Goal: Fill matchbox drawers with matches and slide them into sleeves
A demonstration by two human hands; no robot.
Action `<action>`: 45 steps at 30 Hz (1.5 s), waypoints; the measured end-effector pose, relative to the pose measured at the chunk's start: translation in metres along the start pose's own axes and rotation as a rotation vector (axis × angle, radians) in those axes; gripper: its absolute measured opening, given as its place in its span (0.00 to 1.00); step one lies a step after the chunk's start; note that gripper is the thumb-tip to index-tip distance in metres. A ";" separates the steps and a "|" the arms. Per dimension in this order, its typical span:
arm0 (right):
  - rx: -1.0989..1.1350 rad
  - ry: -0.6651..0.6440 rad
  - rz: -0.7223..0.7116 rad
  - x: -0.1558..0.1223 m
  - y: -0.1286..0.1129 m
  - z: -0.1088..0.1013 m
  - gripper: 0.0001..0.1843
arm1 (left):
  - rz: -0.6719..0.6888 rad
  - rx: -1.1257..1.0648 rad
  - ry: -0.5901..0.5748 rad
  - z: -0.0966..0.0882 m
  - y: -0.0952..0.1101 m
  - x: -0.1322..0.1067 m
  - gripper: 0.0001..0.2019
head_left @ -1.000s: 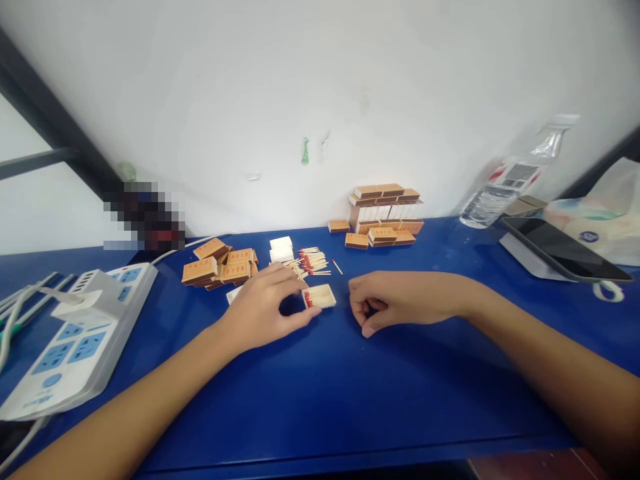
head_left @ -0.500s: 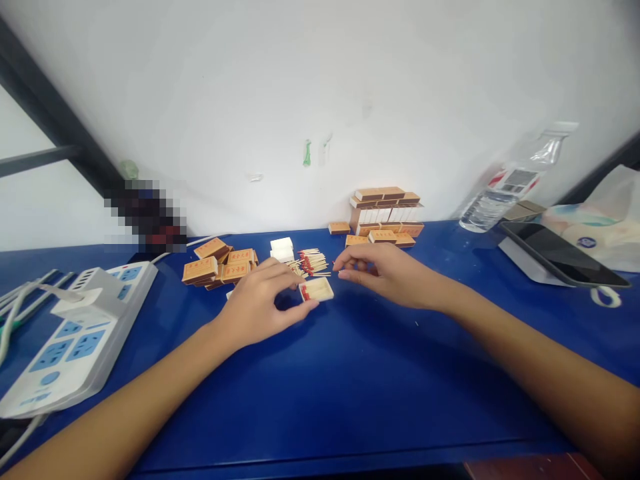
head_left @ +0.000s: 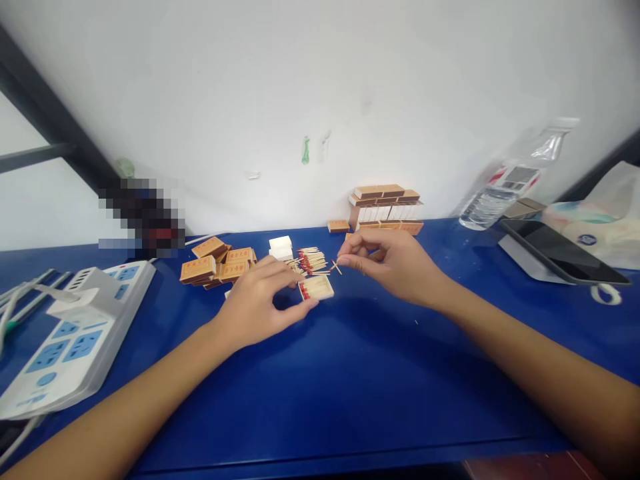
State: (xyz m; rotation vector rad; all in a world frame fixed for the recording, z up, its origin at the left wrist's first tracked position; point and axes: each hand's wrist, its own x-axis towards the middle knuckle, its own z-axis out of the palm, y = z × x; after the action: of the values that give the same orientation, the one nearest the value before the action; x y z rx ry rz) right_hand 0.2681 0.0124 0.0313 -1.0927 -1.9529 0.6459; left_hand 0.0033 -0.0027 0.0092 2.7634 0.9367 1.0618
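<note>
My left hand [head_left: 263, 299] rests on the table with thumb and fingers around the left end of a small white matchbox tray [head_left: 331, 291]. Red-headed matches lie inside that tray. Just right of it, my right hand [head_left: 395, 267] pinches matches [head_left: 337, 267] between thumb and forefinger; two sticks seem to cross at the fingertips. Behind the tray spreads a loose pile of matches [head_left: 312, 261] with red heads. White trays [head_left: 281, 247] are stacked beside the pile. My left fingers partly cover the matches at the near left.
Orange matchboxes [head_left: 199, 268] are heaped at the left, and more are stacked [head_left: 379, 192] against the wall. A white power strip [head_left: 107, 347] lies far left. At the right are a tilted water bottle [head_left: 493, 200], a phone [head_left: 565, 253] and a plastic-wrapped pack [head_left: 600, 227].
My right hand's thumb and forefinger have closed together, and matches now show between them. My left hand stays around the tray.
</note>
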 end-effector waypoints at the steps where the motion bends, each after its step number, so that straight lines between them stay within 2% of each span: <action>1: 0.023 -0.005 0.012 0.000 0.000 0.000 0.12 | 0.004 -0.005 -0.010 0.000 0.000 0.000 0.10; 6: 0.187 -0.051 0.073 0.000 -0.001 0.002 0.14 | 0.016 0.000 0.034 0.000 0.000 0.000 0.10; 10: 0.295 -0.073 0.133 0.000 -0.002 0.009 0.18 | 0.018 -0.007 0.023 0.000 -0.001 0.000 0.11; 16: 0.204 0.006 0.127 -0.002 0.003 0.020 0.19 | 0.016 0.007 0.082 -0.002 -0.003 0.001 0.12; 21: 0.234 -0.046 0.164 -0.005 0.006 0.027 0.20 | 0.022 0.014 0.097 0.001 -0.003 -0.001 0.13; 29: 0.195 -0.140 0.112 -0.008 0.006 0.027 0.17 | 0.011 -0.002 0.052 0.004 -0.004 -0.003 0.13; 32: 0.069 -0.061 0.063 -0.004 0.012 0.020 0.15 | 0.006 -0.032 0.003 0.006 -0.004 -0.004 0.13; 34: -0.093 0.030 0.038 -0.002 0.019 0.016 0.13 | -0.004 -0.065 -0.060 0.007 -0.003 -0.005 0.13; 36: -0.249 0.068 0.034 0.000 0.026 0.016 0.12 | -0.022 -0.088 -0.138 0.009 -0.001 -0.007 0.14; 39: -0.395 0.022 0.065 -0.001 0.033 0.020 0.12 | -0.031 -0.084 -0.204 0.010 -0.001 -0.008 0.14; 45: -0.523 -0.080 0.119 -0.004 0.042 0.024 0.08 | -0.015 -0.054 -0.228 0.010 -0.002 -0.007 0.16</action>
State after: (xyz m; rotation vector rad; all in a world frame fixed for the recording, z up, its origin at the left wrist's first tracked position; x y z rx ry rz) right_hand 0.2686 0.0283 -0.0145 -1.5249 -2.2030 0.2402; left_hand 0.0037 -0.0034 -0.0031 2.7536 0.8824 0.7368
